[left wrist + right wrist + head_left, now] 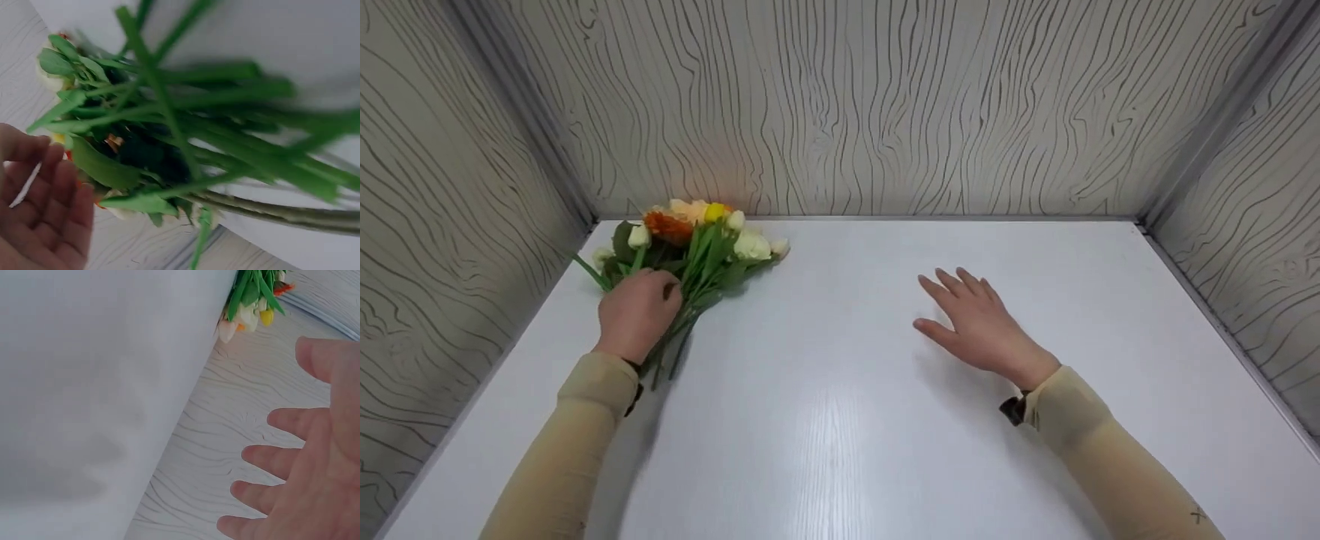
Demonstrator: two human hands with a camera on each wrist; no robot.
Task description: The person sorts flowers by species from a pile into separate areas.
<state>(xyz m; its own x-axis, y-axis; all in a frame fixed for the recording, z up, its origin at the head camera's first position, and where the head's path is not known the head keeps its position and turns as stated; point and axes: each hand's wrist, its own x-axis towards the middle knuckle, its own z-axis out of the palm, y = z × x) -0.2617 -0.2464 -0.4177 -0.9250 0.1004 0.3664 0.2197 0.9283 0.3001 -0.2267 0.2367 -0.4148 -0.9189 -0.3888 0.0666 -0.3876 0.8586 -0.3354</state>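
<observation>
A bunch of mixed flowers, with white, cream, orange and yellow heads, lies on the left of the white table, its stems pointing toward the front. My left hand is bent down over the bunch's left side, close to a white tulip. In the left wrist view, thumb and forefinger of the left hand come together beside the leaves; I cannot tell whether they pinch one. Over the right half of the table my right hand has its fingers spread, holding nothing, as the right wrist view also shows.
The white table meets a wood-grain patterned back wall just behind the flowers. Similar panels stand at the left and right, with grey posts in the corners. Dark bands sit at both wrists.
</observation>
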